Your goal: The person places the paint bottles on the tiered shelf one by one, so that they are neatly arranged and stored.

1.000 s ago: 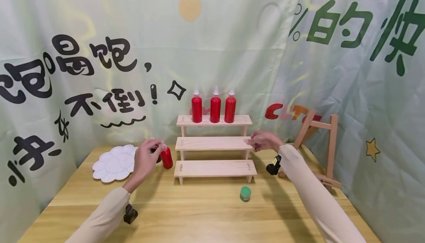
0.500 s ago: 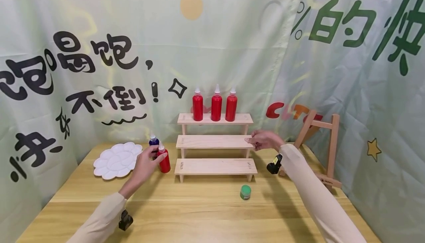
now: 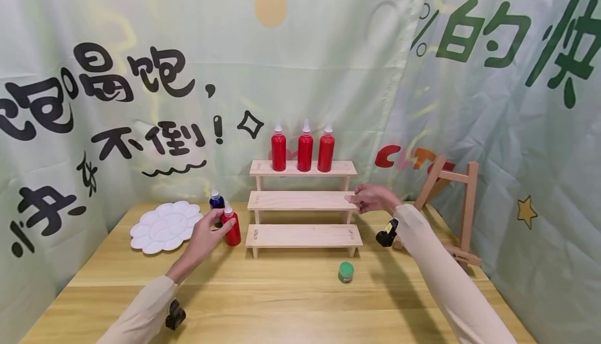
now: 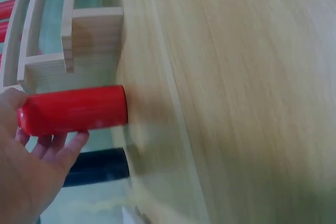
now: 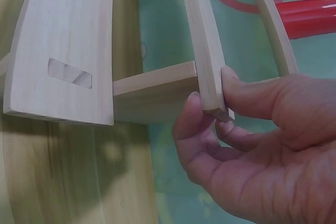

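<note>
My left hand (image 3: pixel 205 237) grips a red squeeze bottle (image 3: pixel 233 230) with a white nozzle near its top. The bottle stands upright at the left of a three-tier wooden shelf (image 3: pixel 304 236), its base at the tabletop in the left wrist view. Just behind it is a dark blue bottle (image 3: pixel 217 201), partly hidden by my fingers; the left wrist view shows a gap between the two bottles. At the shelf's other side, my right hand (image 3: pixel 374 198) pinches the right end of the middle board (image 5: pixel 207 51) between thumb and fingers. Several red bottles (image 3: pixel 304 152) line the top tier.
A white flower-shaped palette (image 3: pixel 164 227) lies at the left of the table (image 3: pixel 263 307). In front of the shelf sits a small green-lidded jar (image 3: pixel 346 272). A wooden easel (image 3: pixel 469 213) stands at the right, and a printed cloth (image 3: pixel 328 46) hangs behind everything.
My left hand has come slightly nearer with the red bottle, which has lowered a little, and the blue bottle behind it now shows. My right hand keeps its place on the middle board.
</note>
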Demonstrator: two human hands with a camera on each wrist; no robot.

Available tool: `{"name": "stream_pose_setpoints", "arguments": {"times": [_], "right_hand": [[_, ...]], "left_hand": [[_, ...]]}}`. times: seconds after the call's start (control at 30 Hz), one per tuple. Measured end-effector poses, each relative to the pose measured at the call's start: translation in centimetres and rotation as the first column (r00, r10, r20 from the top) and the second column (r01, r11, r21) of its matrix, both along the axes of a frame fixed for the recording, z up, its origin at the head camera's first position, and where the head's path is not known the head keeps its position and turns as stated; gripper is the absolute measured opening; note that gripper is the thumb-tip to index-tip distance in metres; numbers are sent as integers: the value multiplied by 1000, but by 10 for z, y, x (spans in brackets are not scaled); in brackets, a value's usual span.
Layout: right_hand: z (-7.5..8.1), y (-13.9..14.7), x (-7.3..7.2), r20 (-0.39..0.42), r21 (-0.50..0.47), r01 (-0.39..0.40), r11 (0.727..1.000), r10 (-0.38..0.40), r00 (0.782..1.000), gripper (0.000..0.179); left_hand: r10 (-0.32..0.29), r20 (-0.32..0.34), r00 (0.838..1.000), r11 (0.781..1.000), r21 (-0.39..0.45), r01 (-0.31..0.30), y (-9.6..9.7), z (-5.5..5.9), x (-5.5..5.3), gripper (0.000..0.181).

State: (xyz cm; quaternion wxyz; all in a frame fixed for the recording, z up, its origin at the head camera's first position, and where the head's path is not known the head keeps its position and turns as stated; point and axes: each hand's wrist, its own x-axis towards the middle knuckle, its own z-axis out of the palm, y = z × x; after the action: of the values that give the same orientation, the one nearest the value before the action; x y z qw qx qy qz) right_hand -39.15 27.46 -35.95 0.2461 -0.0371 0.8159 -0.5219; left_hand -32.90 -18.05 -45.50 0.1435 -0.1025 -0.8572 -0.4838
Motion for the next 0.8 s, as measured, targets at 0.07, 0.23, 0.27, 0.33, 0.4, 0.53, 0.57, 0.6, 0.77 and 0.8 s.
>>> {"name": "stream_pose_setpoints", "arguments": {"times": [0.07, 0.23, 0.27, 0.33, 0.4, 0.53, 0.57, 0.6, 0.77, 0.8], "right_hand": [[-1, 0, 0, 2, 2, 4, 1000, -4, 1000, 22], [-2, 0, 1, -4, 6, 9, 1000, -9, 1000, 22], [-1, -1, 2, -10, 8, 7, 1000, -7, 1000, 21], [-1, -2, 2, -20, 9, 2, 1000, -2, 1000, 22], [0, -4, 2, -30, 16, -5, 1000, 6, 1000, 23], [0, -8, 2, -21, 28, 3, 1000, -2, 1000, 26], [0, -8, 2, -19, 33, 12, 999, -11, 1000, 26], [0, -7, 2, -19, 37, 14, 999, -14, 1000, 27], [-1, -1, 2, -23, 39, 19, 999, -18, 1000, 27], [-1, -1, 2, -26, 40, 15, 999, -14, 1000, 27]], "left_hand": [[-15, -15, 1000, 1000, -18, 15, -1, 0, -1, 38], [-75, -8, 997, 993, -88, 74, -5, 0, -3, 40], [-85, 8, 996, 991, -101, 85, -6, 0, -4, 41], [-96, 51, 994, 988, -118, 102, -7, 0, -3, 45], [-104, 96, 990, 986, -123, 115, -9, 0, -3, 49], [-130, 161, 978, 989, -49, 140, -10, 3, -2, 64], [-148, 170, 974, 988, -25, 154, -10, 4, -2, 69], [-167, 176, 970, 985, -6, 170, -10, 5, -2, 72], [-211, 195, 958, 977, 52, 205, -6, 7, -1, 70], [-208, 196, 958, 978, 51, 201, -6, 7, 0, 67]]}}
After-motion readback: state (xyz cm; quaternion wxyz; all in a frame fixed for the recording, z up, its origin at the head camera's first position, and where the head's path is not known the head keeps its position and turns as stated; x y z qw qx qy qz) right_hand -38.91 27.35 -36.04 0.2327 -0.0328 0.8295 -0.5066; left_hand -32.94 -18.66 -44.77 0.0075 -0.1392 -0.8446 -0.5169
